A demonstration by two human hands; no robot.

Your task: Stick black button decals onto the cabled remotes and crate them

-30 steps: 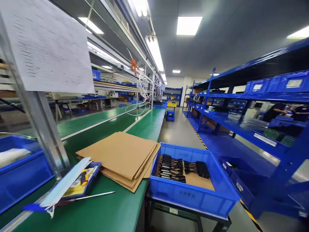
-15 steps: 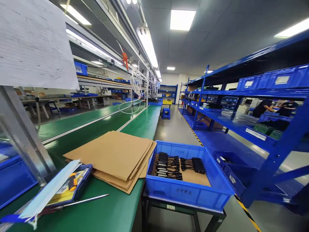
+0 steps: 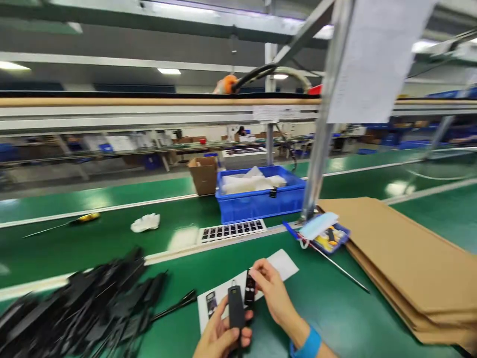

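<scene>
Low in the head view, my left hand [image 3: 216, 335] is closed around a slim black adapter box [image 3: 236, 308] with a small metal loop at its top end. My right hand [image 3: 276, 296], with a blue band at the wrist, pinches a black label [image 3: 249, 288] with white marks, just right of the box. Whether label and box touch, I cannot tell. Beneath both hands lies a white backing sheet [image 3: 286, 263], with one dark label [image 3: 211, 302] on its left part. A heap of black cabled adapters [image 3: 100, 303] lies to the left.
Beyond the hands are a label sheet [image 3: 231, 230], a blue bin [image 3: 261, 203] holding white material, and a metal post [image 3: 320, 149]. Cardboard sheets [image 3: 406, 253] lie right, beside a small tray [image 3: 337, 236] and a long thin rod [image 3: 345, 271]. A screwdriver [image 3: 87, 218] lies far left.
My view has swung left from the aisle and shelving to the green bench. Both hands now show, holding the adapter box and the label; neither was in view before.
</scene>
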